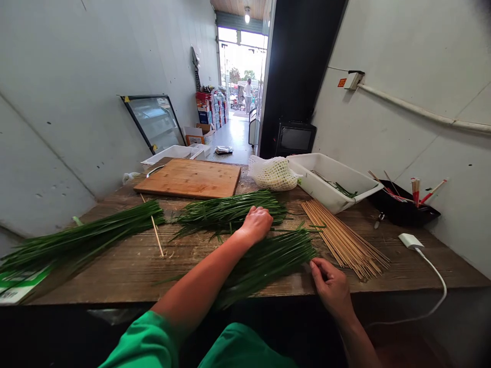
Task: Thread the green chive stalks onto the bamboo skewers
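Observation:
Long flat green leaves that look like garlic chives lie in three bundles on the wooden table: a near bundle point(276, 255), a middle bundle point(215, 210) and a left bundle point(95, 232). My left hand point(258, 223) reaches across between the near and middle bundles, its fingers curled down on some chives; the fingertips are hidden. At the right end of the near bundle, my right hand point(330, 283) has thumb and forefinger pinched together on the chive ends. Just beyond that hand, a fan of thin bamboo skewers point(345, 240) is spread out. One single skewer point(157, 236) lies beside the left bundle.
Behind the bundles sit a wooden cutting board point(192, 176), a white foam net point(273, 173) and a white plastic tub point(333, 189) with some leaf scraps. A black tray point(402, 207) with red-ended sticks and a white charger point(410, 241) with its cable are at right.

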`<state>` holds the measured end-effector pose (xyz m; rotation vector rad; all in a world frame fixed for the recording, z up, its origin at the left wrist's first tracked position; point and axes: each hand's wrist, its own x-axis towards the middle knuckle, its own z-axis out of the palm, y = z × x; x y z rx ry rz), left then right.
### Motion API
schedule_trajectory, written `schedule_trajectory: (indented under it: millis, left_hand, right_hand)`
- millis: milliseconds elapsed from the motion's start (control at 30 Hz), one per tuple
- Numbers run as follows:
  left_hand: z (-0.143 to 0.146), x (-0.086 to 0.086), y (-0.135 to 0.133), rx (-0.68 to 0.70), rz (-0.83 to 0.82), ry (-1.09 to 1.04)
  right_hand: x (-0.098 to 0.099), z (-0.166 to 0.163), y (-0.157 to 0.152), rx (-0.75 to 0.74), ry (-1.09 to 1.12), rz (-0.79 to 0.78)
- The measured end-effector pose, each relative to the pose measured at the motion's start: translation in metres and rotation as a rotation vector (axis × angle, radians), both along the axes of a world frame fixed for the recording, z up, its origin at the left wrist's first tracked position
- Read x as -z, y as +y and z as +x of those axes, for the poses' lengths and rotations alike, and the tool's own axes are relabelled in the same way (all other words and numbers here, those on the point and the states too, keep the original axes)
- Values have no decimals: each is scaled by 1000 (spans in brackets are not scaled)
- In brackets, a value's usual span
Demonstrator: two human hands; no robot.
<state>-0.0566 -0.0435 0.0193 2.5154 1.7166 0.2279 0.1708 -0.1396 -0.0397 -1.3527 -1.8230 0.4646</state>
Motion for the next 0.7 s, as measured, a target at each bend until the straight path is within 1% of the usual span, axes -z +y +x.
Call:
schedule_trajectory:
  millis: [133, 233, 333, 567, 633, 700]
  left_hand:
    - [-1, -3, 0, 40, -7, -77]
    - [-1, -1, 3, 40, 12, -175]
    - [-1, 3, 5, 50, -28, -240]
    - [0, 5, 8, 88, -76, -302]
    - [0, 5, 7, 79, -94, -293]
    - [0, 5, 7, 90, -99, -268]
  right_hand:
    - [-1, 0, 0, 7, 7, -3]
    - [0, 0, 1, 0, 5, -1]
    - [1, 0, 0, -6, 5, -5]
    - [1, 0, 1, -1, -19, 14]
    - [3, 2, 3, 3, -35, 31]
    - [6, 6, 5, 41, -46, 57]
